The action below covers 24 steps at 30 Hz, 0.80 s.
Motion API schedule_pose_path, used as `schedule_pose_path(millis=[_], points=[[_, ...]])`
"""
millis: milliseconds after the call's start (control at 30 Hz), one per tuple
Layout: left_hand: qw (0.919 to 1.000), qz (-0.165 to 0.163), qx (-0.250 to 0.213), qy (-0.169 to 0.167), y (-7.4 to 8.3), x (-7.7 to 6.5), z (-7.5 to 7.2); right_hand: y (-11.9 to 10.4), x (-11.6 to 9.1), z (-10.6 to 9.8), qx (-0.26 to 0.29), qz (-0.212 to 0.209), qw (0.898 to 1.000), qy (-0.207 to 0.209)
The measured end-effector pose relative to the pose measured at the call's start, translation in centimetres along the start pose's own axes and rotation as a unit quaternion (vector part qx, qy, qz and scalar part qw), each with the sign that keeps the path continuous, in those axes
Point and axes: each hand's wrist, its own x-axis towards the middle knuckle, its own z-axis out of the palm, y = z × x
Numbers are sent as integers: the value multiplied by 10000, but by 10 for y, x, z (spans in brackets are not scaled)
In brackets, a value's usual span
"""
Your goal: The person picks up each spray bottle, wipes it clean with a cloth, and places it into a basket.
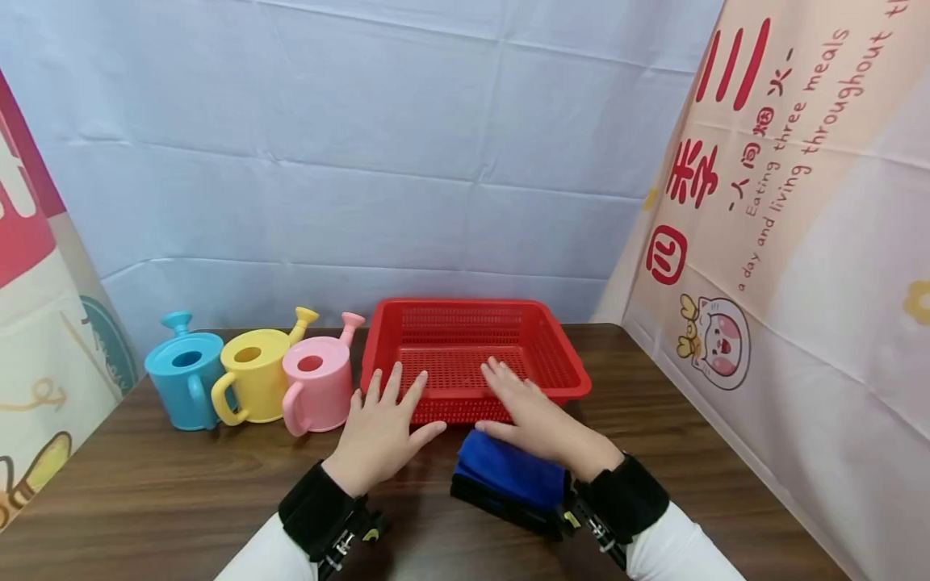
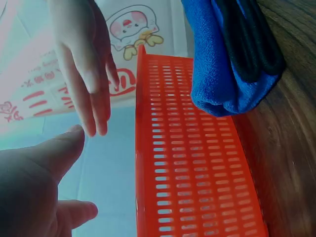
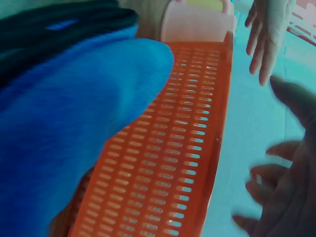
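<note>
My left hand [image 1: 378, 440], fingers spread and straight, hovers near the front left corner of a red plastic basket [image 1: 475, 410]. My right hand [image 1: 541, 424] is stretched out over the basket's front right side, holding nothing. Beneath the right hand and wrist lies a folded blue cloth [image 1: 508, 472] with black edging, just in front of the basket. In the left wrist view the cloth [image 2: 212, 64] shows its soft folds beside the basket's slotted wall [image 2: 192, 163]. The right wrist view has the cloth [image 3: 89, 113] large and close.
Left of the basket stand three toy watering cans in a row: blue [image 1: 185, 391], yellow [image 1: 265, 379] and pink [image 1: 327, 383]. They rest on a dark wooden table [image 1: 182, 500]. A pale curtain [image 1: 363, 161] hangs behind, and a printed cloth [image 1: 799, 323] borders the right side.
</note>
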Motion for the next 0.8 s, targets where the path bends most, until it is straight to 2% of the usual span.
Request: schedule_pose_path(millis=[67,133,200,267,333,400,467,533,600,700,800], points=[[9998,55,-127,164,-6,-3,0,0,-6,4,179,-330,9990,-226],[9977,161,-352,561,-14,-7,0,0,-12,9,302,-564,9965,-538],[9905,284,-581,1217,-26,-9,-1,1,-17,15,302,-643,9936,-876],[9768,246,-807,1968,-40,-12,-3,3,-22,20,206,-543,9912,-1191],[9607,-77,-979,2596,-56,-15,-5,5,-26,26,144,-335,9888,-1446],[9499,-627,-1152,2838,-71,-18,-6,7,-29,32,106,-116,9863,-1639],[9445,-1298,-1350,2698,-84,-20,-5,9,-31,37,34,-17,9848,-1739],[9414,-1884,-1613,2286,-96,-23,-2,9,-32,43,-120,-26,9846,-1746],[9372,-2253,-1939,1825,-106,-25,1,8,-31,48,-347,-70,9848,-1700],[9281,-2447,-2491,1295,-118,-27,7,7,-29,55,-610,-82,9861,-1545],[9276,-2361,-2714,1007,-127,-28,12,6,-25,61,-725,-73,9880,-1362]])
